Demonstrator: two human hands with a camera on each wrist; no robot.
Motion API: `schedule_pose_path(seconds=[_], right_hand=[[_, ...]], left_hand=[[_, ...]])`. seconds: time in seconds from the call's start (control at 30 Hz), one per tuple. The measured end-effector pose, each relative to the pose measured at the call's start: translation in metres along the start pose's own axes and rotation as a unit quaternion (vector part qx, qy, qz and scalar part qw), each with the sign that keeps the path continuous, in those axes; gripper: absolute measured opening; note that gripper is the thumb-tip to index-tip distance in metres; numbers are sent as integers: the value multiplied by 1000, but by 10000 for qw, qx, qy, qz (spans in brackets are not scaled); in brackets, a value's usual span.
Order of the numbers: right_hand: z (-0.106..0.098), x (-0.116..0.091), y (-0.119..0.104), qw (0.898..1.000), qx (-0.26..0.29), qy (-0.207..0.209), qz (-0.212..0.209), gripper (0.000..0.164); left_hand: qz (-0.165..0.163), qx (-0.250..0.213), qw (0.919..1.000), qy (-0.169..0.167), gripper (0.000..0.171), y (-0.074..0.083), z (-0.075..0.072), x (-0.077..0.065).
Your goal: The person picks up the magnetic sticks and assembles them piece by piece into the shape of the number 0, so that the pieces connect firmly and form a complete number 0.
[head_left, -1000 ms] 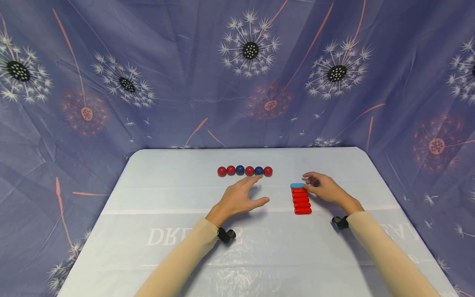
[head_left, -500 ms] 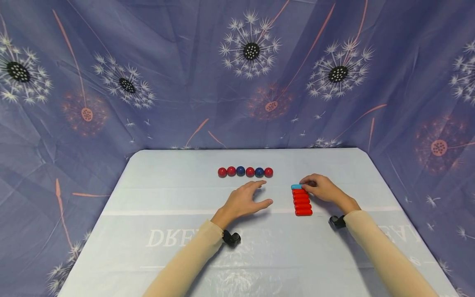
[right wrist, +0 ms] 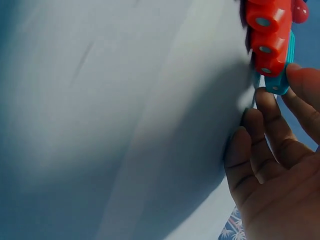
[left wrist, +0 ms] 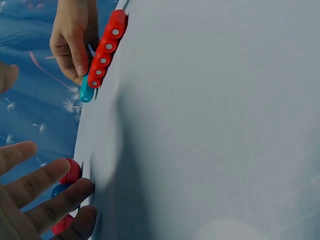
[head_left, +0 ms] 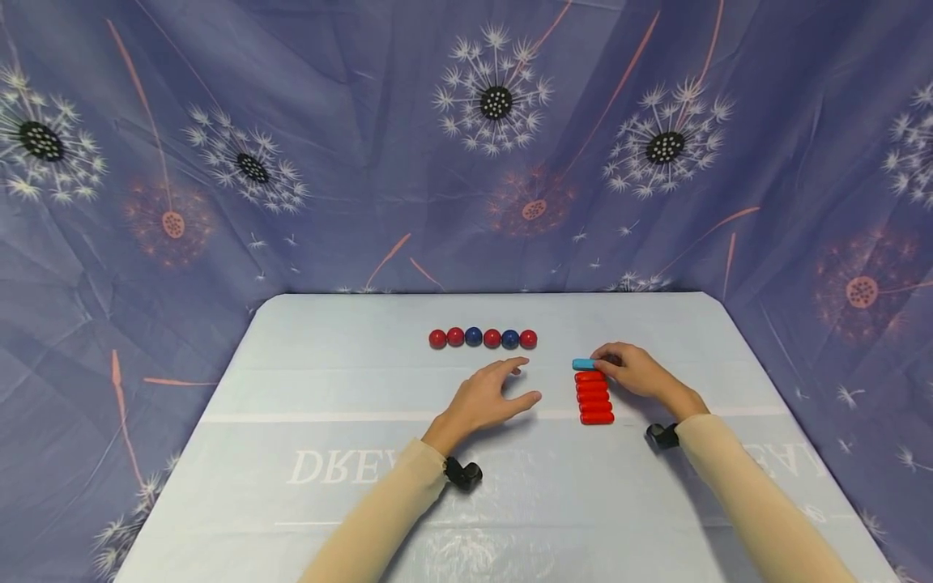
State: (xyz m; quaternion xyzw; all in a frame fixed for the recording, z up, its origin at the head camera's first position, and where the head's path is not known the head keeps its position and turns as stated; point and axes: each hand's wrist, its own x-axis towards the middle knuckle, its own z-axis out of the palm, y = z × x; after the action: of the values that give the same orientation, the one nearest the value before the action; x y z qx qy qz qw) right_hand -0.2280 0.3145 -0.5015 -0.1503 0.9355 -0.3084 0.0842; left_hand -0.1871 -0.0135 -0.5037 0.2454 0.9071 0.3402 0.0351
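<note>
My right hand (head_left: 636,371) pinches the right end of a light-blue plastic cylinder (head_left: 583,364) between thumb and fingers. That cylinder lies crosswise at the far end of a column of several red cylinders (head_left: 594,397), with a thin gap between. Pale dots mark the red cylinders' ends in the left wrist view. To the left, my left hand (head_left: 481,398) hovers over the table, thumb and fingers spread, holding nothing. Just beyond its fingertips sits a row of red and dark-blue balls (head_left: 492,338).
A white cover with faint printed letters lies over the table (head_left: 328,364). Behind it and at both sides hangs a purple-blue cloth (head_left: 364,162) with dandelion prints. Each wrist carries a small black camera (head_left: 464,474).
The right fingers have closed on the light-blue cylinder, which has shifted slightly away from the red ones. My left hand has moved a little right and nearer, away from the balls.
</note>
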Motion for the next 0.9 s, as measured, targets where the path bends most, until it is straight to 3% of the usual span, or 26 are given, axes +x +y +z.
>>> schedule_pose_path(seconds=[0.2,0.47,0.77,0.9], right_hand=[[-1,-3,-7,9995,215,202,133,24],[3,3,-38,9979,473,429,-92,24],[30,11,-76,9948,840,423,-396,24],[43,8,-89,9934,970,460,-402,21]], left_hand=[[-34,-491,9987,119,65,-3,1,-1],[75,-922,9952,325,59,-6,-1,0],[-37,-1264,9891,752,55,-17,-11,-9],[79,-1458,9858,834,55,-18,-13,-11]])
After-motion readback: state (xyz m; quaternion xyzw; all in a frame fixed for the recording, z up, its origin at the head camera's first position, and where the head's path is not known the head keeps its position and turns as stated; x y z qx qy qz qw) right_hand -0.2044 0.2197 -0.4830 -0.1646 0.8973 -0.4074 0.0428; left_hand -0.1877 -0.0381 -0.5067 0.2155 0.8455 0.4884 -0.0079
